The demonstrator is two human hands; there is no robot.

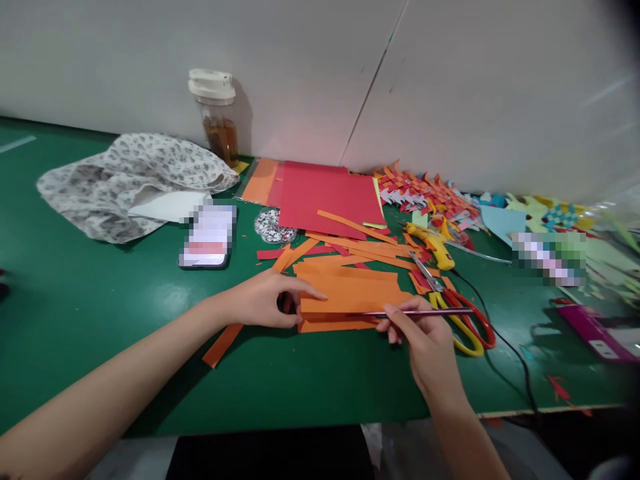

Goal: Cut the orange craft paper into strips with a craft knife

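Forearms point(125, 367) are occupying lower left and lower right. Left hand point(265, 297) is pinching the left end of the paper point(350, 290) at centre; right hand point(425, 327), nearer its right end, is clamping the stick point(450, 311) along its left-right long axis.

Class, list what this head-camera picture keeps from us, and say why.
In the head view:
Phone: screen contents, blurred by pixelation.
Orange paper: lower right end, covered by the right hand.
Dark object at far left: cut off by the frame's edge.
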